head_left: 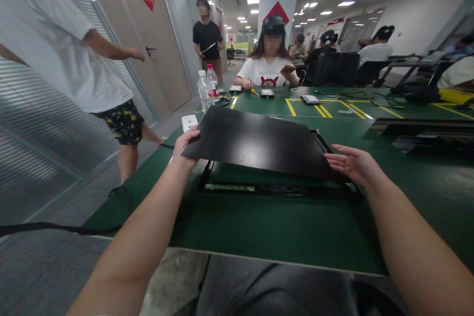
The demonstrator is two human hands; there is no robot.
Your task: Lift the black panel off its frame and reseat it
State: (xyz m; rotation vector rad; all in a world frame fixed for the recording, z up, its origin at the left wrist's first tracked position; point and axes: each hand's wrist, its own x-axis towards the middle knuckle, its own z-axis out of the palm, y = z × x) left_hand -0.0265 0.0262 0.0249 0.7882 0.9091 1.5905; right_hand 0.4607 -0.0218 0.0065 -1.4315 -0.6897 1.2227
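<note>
My left hand (186, 147) is closed on the left edge of a thin, dark, flat screen panel (252, 140), thumb on top. The panel is tilted, its left side raised and its right side lower. Beneath it on the green table lies a black rectangular frame (285, 191), with a strip of green circuit board (229, 188) along its near side. My right hand (353, 165) is open at the panel's right end, palm turned inward and fingers stretched out. Whether those fingertips touch the panel's edge I cannot tell. The panel hides much of the frame.
Two plastic bottles (203, 90) and a white box (189, 122) stand at the table's left edge. Across the green table (281, 237) a seated person holds a yellow-handled tool (255, 92) near several hard drives (266, 93). Dark panels (425, 128) lie at right. A person walks at left.
</note>
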